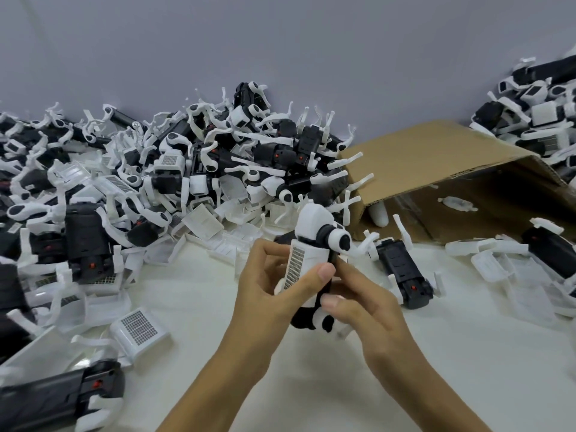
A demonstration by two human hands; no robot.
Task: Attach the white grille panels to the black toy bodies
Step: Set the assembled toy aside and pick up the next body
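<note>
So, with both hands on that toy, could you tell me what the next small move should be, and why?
Probably press the white grille panel flat with the left hand thumb while the right hand steadies the black toy body: both already grip it, and whether the panel is fully seated cannot be told.

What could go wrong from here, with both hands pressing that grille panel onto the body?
1. The white grille panel looks tilted on the black toy body; pressing may seat it crooked.
2. The left hand and right hand pinch close at the panel's edge, so a thumb could get nipped.
3. Thin white legs stick out near the fingers and might bend.
</note>
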